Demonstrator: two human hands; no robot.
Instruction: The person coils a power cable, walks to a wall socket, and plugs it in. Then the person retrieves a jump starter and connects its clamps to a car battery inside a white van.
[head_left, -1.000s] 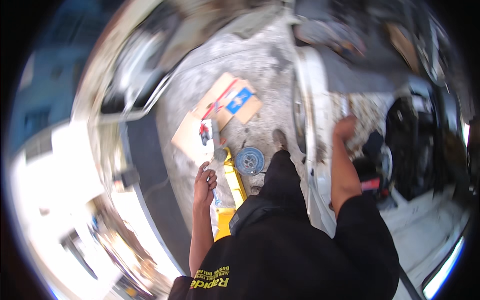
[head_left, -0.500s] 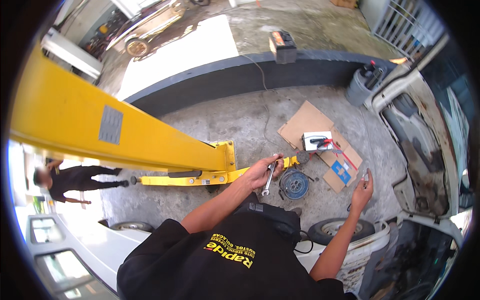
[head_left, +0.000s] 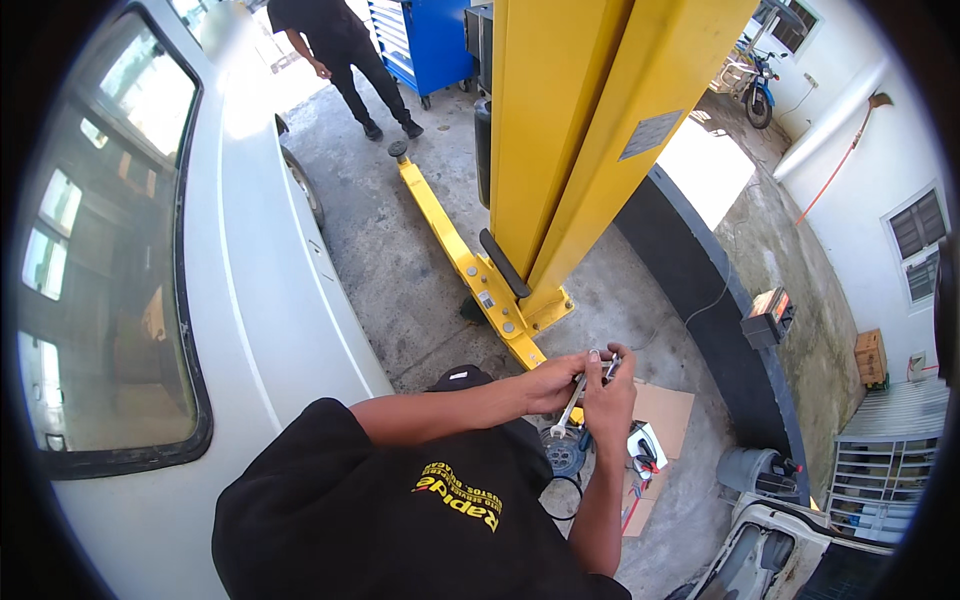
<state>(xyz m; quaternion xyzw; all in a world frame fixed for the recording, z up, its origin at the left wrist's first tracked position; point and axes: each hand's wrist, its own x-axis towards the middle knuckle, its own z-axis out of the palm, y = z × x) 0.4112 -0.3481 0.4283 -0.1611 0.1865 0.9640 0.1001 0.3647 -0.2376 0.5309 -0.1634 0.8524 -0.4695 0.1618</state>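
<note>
My left hand (head_left: 553, 385) is closed around a silver combination wrench (head_left: 569, 408), whose open-ended jaw points down toward my body. Right beside it, my right hand (head_left: 610, 395) is closed, its fingers meeting those of the left at the wrench's upper end. A short shiny metal end shows between the right fingers; whether it belongs to a second tool, I cannot tell. Below the hands on the concrete lies a round blue-grey reel-like object (head_left: 565, 458), partly covered by the wrench and hands.
A yellow lift post (head_left: 560, 130) stands ahead, its low arm (head_left: 440, 225) stretching away. A white van (head_left: 250, 330) fills the left. Another person (head_left: 345, 60) stands beyond, near a blue tool cabinet (head_left: 425, 45). A battery (head_left: 768, 318) sits on the dark low wall (head_left: 700, 260); cardboard (head_left: 665, 410) lies right.
My right hand has come in from the far right to meet the left hand at the wrench. My view has swung leftward, bringing in the van and the other person.
</note>
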